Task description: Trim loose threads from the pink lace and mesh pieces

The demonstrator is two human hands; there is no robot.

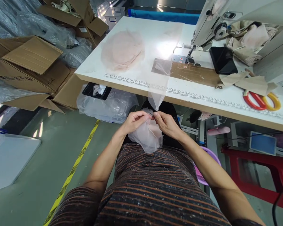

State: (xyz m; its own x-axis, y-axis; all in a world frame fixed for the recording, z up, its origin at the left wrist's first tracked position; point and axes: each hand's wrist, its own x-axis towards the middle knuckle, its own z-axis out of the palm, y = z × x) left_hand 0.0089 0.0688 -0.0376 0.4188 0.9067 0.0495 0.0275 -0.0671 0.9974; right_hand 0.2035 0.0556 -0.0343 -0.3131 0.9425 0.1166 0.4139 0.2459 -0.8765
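Observation:
Over my lap, just below the table's front edge, both hands work close together on a piece of sheer pale fabric [148, 138]. My left hand [135, 121] is closed, pinching the fabric between thumb and fingers. Opposite it, my right hand [166, 124] is also closed, pinching the gathered fabric; a small dark thing shows at its fingertips, too little visible to name. A sheer strip [157, 91] of the fabric runs up from the hands over the table edge. On the tabletop lies a stack of round sheer pieces [122, 50].
A sewing machine [191, 56] stands on the white table [89, 67]. A black phone [223, 60], brown tape-covered card [195, 73] and red-and-yellow scissors [261, 101] lie near it. Cardboard boxes [33, 66] are on the left, a red stool [257, 169] on the right.

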